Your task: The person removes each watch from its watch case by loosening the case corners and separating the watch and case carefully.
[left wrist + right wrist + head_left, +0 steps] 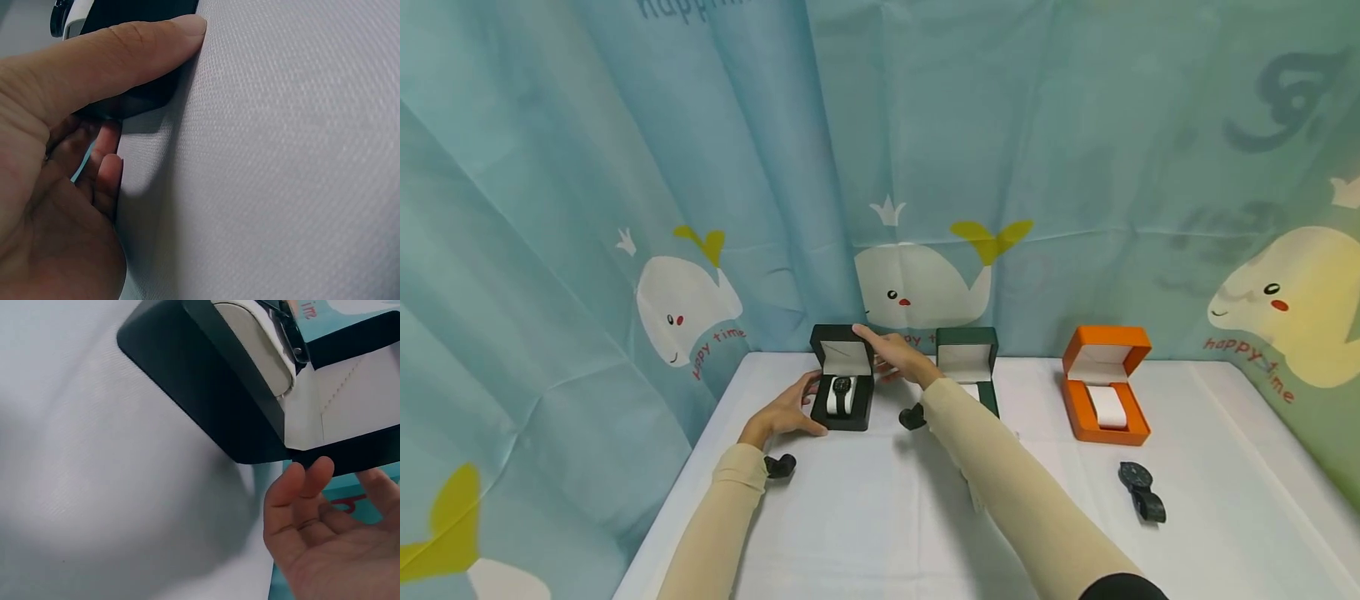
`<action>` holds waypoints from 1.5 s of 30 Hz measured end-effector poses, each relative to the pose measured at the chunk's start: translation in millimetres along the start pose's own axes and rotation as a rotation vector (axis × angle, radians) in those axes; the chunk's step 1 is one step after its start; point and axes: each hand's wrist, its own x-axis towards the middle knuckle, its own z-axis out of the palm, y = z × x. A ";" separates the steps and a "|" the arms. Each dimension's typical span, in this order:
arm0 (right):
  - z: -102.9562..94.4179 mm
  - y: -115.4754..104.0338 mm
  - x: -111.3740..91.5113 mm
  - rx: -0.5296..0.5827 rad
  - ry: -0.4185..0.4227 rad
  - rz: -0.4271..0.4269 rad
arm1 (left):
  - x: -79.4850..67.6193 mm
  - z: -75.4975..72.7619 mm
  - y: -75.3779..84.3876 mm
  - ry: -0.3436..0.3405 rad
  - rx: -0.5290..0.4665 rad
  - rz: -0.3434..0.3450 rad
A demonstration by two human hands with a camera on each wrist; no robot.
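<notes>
A black watch box (863,417) stands with its lid raised at the back left of the table. Inside it, a black wristwatch (842,388) is wrapped round a white cushion (256,344). My left hand (785,410) grips the box's left side, its thumb along the lower front edge and its fingers round the side. On the lid's right side is my right hand (901,357), thumb at the top edge and fingers curled against the side. In the right wrist view, the fingertips (322,465) touch the lid near the hinge; the thumb is hidden there.
Behind my right forearm stands an open green watch box (967,336), partly covered. An open orange watch box (1112,435) with a white cushion is farther right. In front of it lies another black wristwatch (1138,483). A whale-print curtain (925,150) hangs behind the white table (850,517).
</notes>
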 end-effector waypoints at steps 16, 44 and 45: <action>-7.2 -4.3 -0.3 0.012 -0.020 0.057 | 5.5 1.9 0.5 0.005 -0.010 0.038; -1.4 -4.5 -3.1 -0.061 -0.038 0.040 | 2.7 0.1 -1.2 0.005 -0.019 0.028; -1.1 -4.3 -3.2 -0.064 -0.040 0.037 | 2.4 0.1 -1.5 0.007 -0.017 0.029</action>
